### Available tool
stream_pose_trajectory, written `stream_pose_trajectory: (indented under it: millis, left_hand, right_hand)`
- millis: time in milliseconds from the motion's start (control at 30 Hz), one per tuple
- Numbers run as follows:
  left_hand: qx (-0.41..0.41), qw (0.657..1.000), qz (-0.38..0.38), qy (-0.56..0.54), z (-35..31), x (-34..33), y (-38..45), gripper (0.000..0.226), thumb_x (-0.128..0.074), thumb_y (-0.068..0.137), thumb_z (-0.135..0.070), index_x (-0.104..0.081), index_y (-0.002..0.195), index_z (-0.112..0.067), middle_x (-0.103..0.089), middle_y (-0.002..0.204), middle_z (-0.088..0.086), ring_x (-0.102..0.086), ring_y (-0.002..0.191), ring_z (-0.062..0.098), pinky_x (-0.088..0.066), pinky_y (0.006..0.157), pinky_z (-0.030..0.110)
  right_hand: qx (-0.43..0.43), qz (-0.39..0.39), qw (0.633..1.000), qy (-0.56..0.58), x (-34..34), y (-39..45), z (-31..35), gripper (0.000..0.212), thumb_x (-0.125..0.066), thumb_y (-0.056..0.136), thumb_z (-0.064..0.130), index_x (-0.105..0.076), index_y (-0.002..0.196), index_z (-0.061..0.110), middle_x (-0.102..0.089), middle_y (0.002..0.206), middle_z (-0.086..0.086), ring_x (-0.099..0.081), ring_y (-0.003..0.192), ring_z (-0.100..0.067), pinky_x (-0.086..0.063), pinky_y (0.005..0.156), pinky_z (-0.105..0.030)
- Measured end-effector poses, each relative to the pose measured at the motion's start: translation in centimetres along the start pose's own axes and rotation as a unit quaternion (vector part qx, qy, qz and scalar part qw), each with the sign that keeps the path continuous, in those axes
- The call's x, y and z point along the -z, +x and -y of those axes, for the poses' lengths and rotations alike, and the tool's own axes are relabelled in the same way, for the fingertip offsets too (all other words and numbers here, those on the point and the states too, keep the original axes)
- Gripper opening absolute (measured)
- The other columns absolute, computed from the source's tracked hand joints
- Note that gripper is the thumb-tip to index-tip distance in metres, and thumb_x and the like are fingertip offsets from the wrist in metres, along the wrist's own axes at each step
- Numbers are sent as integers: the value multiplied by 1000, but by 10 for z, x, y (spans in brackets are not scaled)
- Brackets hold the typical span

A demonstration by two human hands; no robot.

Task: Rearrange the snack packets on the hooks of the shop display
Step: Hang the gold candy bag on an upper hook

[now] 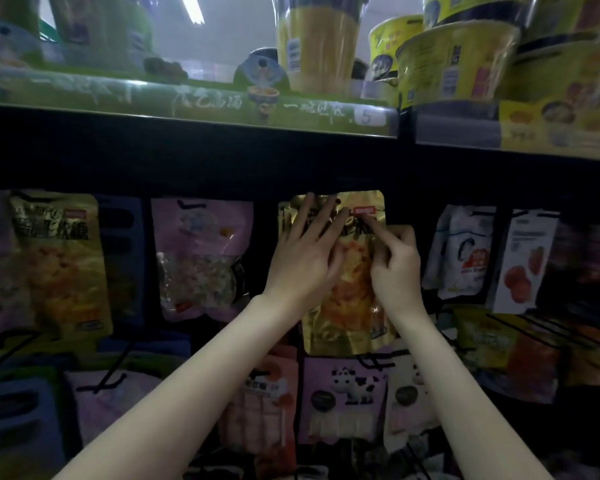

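Note:
A gold snack packet (347, 317) hangs in the middle of the dark hook display, at the front of a stack of like packets. My left hand (305, 251) lies flat on its upper left part with fingers spread and straight. My right hand (395, 261) is at its upper right, fingers curled, with the forefinger and thumb pinching the packet near its red label. The hook behind the packet's top is hidden.
A matching gold packet (59, 261) hangs far left, a pink packet (201, 258) between. White packets (465, 251) hang to the right. Pink cow-print packets (343, 396) and bare black hooks (520, 327) sit below. A shelf (187, 109) of noodle cups (321, 43) juts out overhead.

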State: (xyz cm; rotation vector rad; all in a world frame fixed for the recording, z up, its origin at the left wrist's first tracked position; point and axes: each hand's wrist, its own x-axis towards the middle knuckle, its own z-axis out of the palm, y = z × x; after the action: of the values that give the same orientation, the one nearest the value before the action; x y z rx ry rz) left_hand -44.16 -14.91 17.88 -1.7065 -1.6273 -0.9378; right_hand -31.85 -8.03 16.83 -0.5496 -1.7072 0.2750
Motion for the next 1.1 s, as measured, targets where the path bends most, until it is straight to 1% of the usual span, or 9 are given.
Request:
stream_pose_trajectory:
  millis: [100,167,300,433,533,633,800,1000,1100]
  left_hand:
    - [-16,1000,-23,10,2,-4,3,54,-25,93,-37,-34,144,-21,-22,155,-2,-4,144,20,-31,105,47]
    - [-26,999,-30,22,0,-7,5,53,-27,93,-36,-37,143,-18,-25,154,-1,-7,144,22,-32,105,46]
    - [-43,997,-54,44,1,-11,6,51,-32,93,-33,-41,140,-15,-32,151,2,-19,142,25,-35,103,48]
    - [-39,995,-64,65,-3,-8,10,49,-34,91,-32,-50,134,-13,-43,144,5,-32,135,26,-42,95,46]
    - [-30,995,-63,69,-8,-1,17,50,-32,89,-32,-58,125,-12,-52,136,6,-45,128,27,-44,92,43]
    - [-14,997,-35,63,-10,5,20,58,-23,89,-36,-49,135,-13,-47,141,3,-37,134,23,-37,98,42]
    - [-19,996,-26,87,-9,3,10,55,-26,90,-35,-46,137,-13,-42,145,2,-32,138,25,-37,101,45]
    - [-33,991,-39,122,-2,-3,4,50,-32,90,-33,-51,133,-14,-44,143,2,-35,136,27,-37,101,47]
    - [-18,990,-36,138,-3,-3,7,50,-31,91,-35,-51,133,-16,-44,144,2,-31,138,27,-30,105,48]
  right_hand:
    - [9,1,1000,9,0,3,-4,45,-37,95,-4,-53,131,18,-41,105,-8,-44,75,-5,-34,70,1]
    - [12,-3,1000,16,0,4,-8,45,-38,94,-5,-54,130,17,-43,104,-9,-44,74,-3,-34,71,1]
    - [4,9,999,36,0,6,-13,46,-38,94,-7,-54,129,19,-45,105,-10,-46,86,-9,-32,77,3]
    - [-18,36,997,61,5,12,-15,46,-39,93,-6,-57,126,20,-49,110,-10,-48,93,2,-32,81,4]
    - [-56,77,990,107,9,19,-17,44,-39,94,-4,-59,123,22,-53,120,-8,-51,111,-9,-37,93,-3]
    - [-68,100,981,152,15,25,-16,43,-39,95,-4,-61,121,21,-56,126,-6,-50,120,-12,-41,99,-14]
    - [-34,54,995,75,19,14,-9,42,-39,95,-2,-60,125,19,-50,118,-8,-48,107,-11,-34,86,2]
    - [-58,54,993,88,11,5,-6,41,-39,96,-1,-58,125,22,-48,116,-9,-49,105,-12,-33,83,5]
    - [-49,26,996,75,11,5,-1,41,-39,96,-1,-59,125,20,-47,109,-7,-48,92,-1,-33,81,4]
